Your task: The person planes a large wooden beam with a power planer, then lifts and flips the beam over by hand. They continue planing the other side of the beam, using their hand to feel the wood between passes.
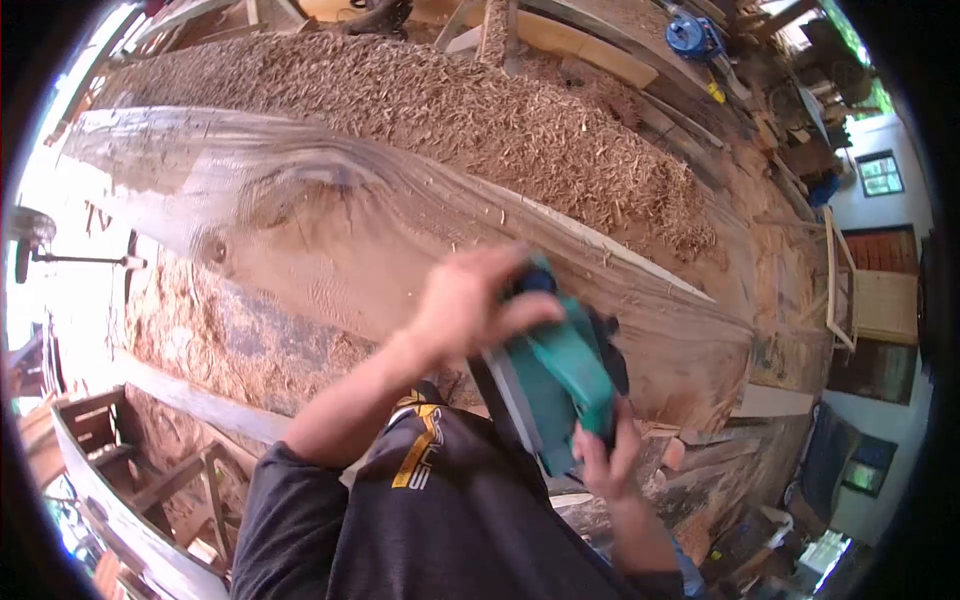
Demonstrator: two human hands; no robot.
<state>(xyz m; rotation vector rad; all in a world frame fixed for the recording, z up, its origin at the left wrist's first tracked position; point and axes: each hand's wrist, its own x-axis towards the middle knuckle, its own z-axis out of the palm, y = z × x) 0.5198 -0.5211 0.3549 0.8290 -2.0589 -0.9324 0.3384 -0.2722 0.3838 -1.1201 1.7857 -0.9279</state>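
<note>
A teal belt sander (560,370) is tilted on its side in front of my torso, over the near edge of a wide wooden slab (330,235). My left hand (475,300) grips its front end by a dark knob, thumb stretched over the top. Around the rear handle, my right hand (608,455) is wrapped with the fingers closed. The tool and both hands are slightly blurred. Wavy dark grain and knots mark the slab, and its left part is paler under strong light.
A thick heap of wood shavings (430,110) runs along the slab's far side. Sawdust covers the ground. A wooden frame (150,490) stands at lower left, and a fan (35,230) at the left edge. A blue machine (692,38) sits at the upper right, with a wooden frame (842,280) leaning near the wall.
</note>
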